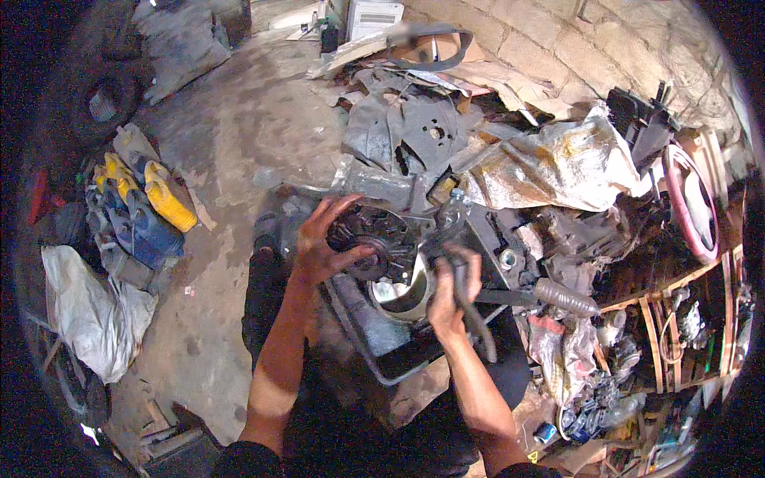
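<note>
My left hand (328,247) is wrapped round the left side of a dark, round, finned metal part (373,239), its thumb across the hub. Just below that part, a pale shiny metal ring or housing (408,296) shows its bright inside. My right hand (456,291) is closed on a dark, rag-like piece (440,245) beside the housing, and a dark strip hangs from it past my wrist. Under both hands lies a dark rectangular tray (382,373); whether the round part rests on the housing is hard to tell.
Grimy parts and a ribbed grey tube (567,298) lie close on the right. Crumpled silver sheeting (550,167) and dark flat panels (434,127) lie beyond the tray. On the left floor are blue-and-yellow gloves or cloths (143,207) and a whitish sack (100,307).
</note>
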Available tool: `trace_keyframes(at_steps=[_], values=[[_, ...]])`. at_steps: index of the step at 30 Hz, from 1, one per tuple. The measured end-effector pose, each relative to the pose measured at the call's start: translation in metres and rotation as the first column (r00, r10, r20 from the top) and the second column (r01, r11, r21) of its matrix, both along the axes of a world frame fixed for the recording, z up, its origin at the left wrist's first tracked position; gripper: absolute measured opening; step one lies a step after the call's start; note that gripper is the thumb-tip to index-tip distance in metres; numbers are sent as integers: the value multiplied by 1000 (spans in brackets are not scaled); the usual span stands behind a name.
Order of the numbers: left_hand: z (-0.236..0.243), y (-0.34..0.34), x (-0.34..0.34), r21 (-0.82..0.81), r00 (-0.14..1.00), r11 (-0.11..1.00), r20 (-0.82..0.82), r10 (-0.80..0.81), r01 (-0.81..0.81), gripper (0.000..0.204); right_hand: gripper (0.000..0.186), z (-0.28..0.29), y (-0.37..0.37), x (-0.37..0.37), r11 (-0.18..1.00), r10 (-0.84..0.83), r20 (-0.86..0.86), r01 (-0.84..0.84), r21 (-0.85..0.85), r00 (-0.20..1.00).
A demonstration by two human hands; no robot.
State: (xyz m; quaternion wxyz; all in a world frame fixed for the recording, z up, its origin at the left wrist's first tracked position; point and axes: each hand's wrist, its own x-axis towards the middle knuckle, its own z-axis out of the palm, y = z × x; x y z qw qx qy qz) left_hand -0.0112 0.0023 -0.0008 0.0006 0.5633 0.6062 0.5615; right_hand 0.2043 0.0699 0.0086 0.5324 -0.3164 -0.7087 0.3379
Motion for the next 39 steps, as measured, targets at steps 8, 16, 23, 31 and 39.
trace_keyframes(at_steps=[8, 16, 23, 31, 39], values=[[5, 0, 3, -25, 993, 998, -103, 56, -59, 83, 17, -36, -15, 5, 993, 118, 85, -114, -42, 989], [1, -5, 0, -59, 999, 997, -31, 45, -47, 81, 20, 22, -5, -11, 981, 52, 57, -40, -189, 997], [8, -3, 5, -61, 999, 998, 38, -1, 4, 82, 16, -33, -4, 14, 980, 170, 208, -143, -139, 963], [7, 4, 6, -26, 994, 996, 75, -81, 83, 77, 15, -32, -1, 5, 977, 102, 128, -75, -200, 986], [7, -7, 5, 2, 1000, 1000, 2, -16, 16, 72, 20, 16, 7, 1, 996, -2, -53, -3, -90, 999]])
